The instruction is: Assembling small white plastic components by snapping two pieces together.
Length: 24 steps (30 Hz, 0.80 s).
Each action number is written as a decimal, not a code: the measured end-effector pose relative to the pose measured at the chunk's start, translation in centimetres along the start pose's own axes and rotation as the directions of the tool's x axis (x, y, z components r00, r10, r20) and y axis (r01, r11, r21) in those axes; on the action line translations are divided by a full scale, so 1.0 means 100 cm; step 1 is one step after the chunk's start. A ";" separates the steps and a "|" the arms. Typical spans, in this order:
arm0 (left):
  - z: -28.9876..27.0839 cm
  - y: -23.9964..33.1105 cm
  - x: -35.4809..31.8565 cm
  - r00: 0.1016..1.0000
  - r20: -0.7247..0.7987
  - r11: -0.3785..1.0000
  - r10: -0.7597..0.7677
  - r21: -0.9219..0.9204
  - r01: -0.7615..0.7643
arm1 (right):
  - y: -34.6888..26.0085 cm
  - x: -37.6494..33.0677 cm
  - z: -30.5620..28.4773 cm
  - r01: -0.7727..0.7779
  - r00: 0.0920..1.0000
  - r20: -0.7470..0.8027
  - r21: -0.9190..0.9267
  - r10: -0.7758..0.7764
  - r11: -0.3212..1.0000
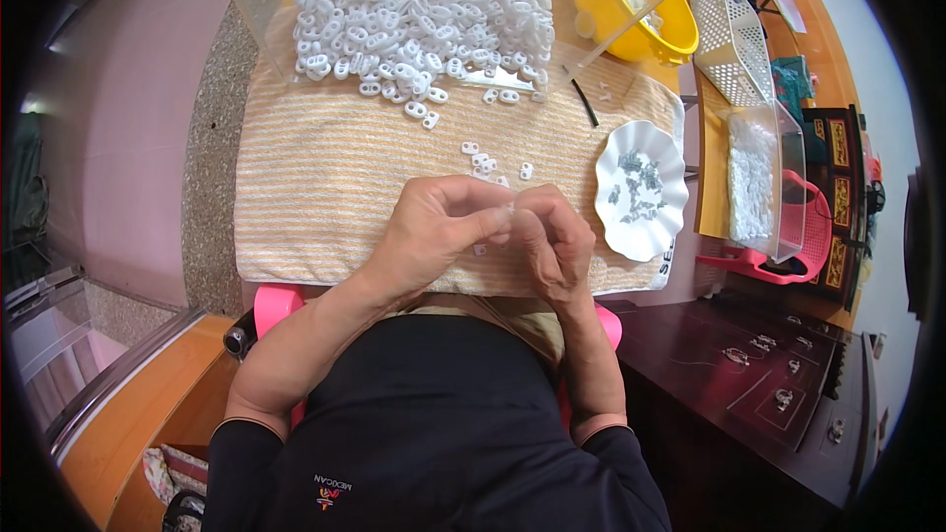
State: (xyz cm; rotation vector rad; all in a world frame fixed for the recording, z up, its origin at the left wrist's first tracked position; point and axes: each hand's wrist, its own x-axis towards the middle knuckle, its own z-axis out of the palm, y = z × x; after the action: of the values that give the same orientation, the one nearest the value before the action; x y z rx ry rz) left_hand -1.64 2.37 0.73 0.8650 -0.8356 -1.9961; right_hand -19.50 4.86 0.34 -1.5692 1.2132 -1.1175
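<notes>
My left hand and my right hand meet fingertip to fingertip over the striped towel. Both are closed in a pinch. A small pale piece shows between the fingertips, too hidden to name. Just beyond the fingers lie a few loose white two-holed plastic pieces, with another one slightly apart. To the right of my right hand sits a white scalloped dish holding many tiny grey pieces. A large heap of white two-holed oval pieces spreads at the far side.
The striped towel covers the work surface. A thin black stick lies beyond the dish. At the far right stand a yellow basin, a white perforated basket and a clear box of white pieces. A pink chair is beside them.
</notes>
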 end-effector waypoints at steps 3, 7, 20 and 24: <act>0.000 0.001 0.000 1.000 0.013 1.000 0.004 0.003 -0.004 | 0.000 -0.001 -0.001 -0.015 1.000 -0.003 -0.008 0.015 1.000; 0.000 0.000 0.000 1.000 0.012 0.999 -0.002 -0.032 0.002 | -0.006 0.003 -0.001 0.040 0.999 -0.006 -0.087 -0.041 0.995; -0.001 0.000 0.000 1.000 0.019 1.000 -0.006 -0.013 0.006 | -0.012 0.007 -0.005 0.131 0.991 0.049 -0.239 -0.122 0.962; -0.002 -0.002 -0.001 1.000 0.019 0.999 0.012 0.039 -0.013 | -0.016 0.007 -0.004 0.108 0.993 0.063 -0.243 -0.095 0.964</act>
State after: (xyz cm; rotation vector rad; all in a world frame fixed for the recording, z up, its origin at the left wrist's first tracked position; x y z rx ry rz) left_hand -1.51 2.52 0.47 0.8623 -0.8916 -1.9857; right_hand -19.39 4.47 2.06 -1.8546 1.2888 -1.0136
